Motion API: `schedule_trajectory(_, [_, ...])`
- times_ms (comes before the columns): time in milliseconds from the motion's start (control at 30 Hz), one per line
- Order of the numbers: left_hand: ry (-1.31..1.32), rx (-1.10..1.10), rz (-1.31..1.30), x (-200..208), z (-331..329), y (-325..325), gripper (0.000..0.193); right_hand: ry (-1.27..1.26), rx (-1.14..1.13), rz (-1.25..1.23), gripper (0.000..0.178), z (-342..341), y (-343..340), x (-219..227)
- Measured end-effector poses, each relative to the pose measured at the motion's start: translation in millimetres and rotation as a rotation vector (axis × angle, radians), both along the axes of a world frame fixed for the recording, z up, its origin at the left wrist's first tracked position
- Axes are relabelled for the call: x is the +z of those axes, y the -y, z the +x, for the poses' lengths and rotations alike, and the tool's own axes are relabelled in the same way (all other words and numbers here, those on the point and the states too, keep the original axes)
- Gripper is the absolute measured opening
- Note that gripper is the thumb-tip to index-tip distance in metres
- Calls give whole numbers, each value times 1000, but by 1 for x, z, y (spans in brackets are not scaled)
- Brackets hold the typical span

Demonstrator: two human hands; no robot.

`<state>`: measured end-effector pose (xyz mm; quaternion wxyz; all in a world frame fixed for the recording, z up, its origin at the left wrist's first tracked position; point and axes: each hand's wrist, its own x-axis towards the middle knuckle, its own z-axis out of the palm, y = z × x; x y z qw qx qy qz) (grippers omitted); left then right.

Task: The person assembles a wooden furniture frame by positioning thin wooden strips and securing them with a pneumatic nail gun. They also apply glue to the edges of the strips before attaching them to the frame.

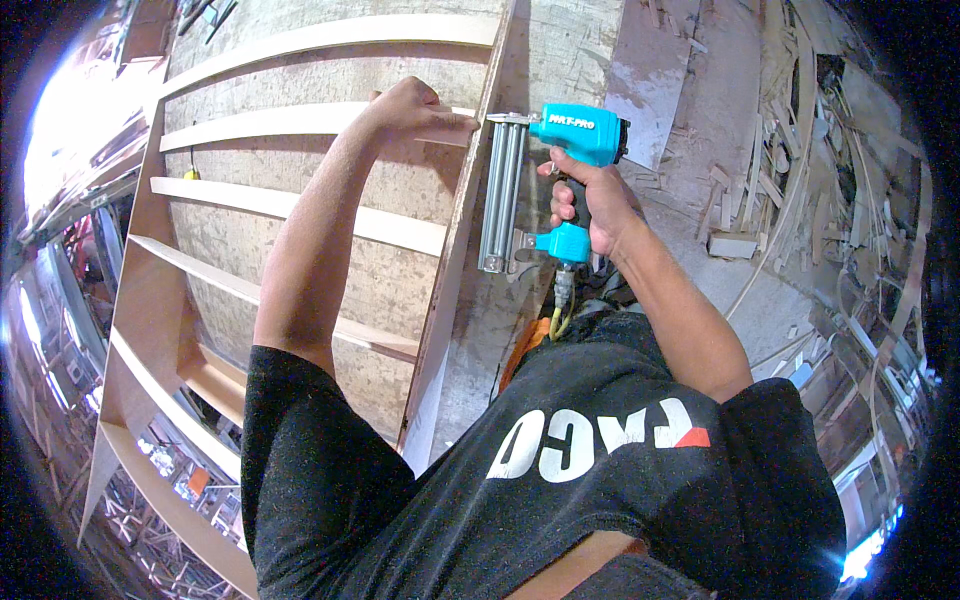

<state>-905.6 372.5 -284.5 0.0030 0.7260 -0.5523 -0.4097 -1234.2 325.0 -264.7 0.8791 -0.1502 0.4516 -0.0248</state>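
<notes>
My right hand (606,205) is wrapped round the black grip of a teal nail gun (578,133). The gun's nose meets, or nearly meets, the outer face of a long wooden side board (452,235); contact is hard to make out. On the board's other side, my left hand (418,112) is closed over the right end of a pale wooden slat (270,122), close to where it joins the board. The left fingertips are partly hidden. A grey magazine (503,200) runs down from the gun's nose, and a hose fitting (564,285) hangs below the handle.
More slats (330,35) cross the ladder-like frame to a far side board (140,210). A small yellow object (191,175) hangs by one slat. Wood offcuts (735,243) and thin strips litter the floor at right. Something orange (525,345) lies beside my body.
</notes>
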Motion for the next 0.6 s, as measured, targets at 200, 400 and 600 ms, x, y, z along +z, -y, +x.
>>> schedule_trajectory(200, [-17,93,28,22,-12,6,58,14,-8,-26,37,0,-1,-3])
schedule_trajectory(400, [14,70,59,16,-9,5,61,4,10,-43,37,0,0,-1])
schedule_trajectory(600, [20,43,72,11,-7,6,47,10,4,-26,38,-1,-1,-4])
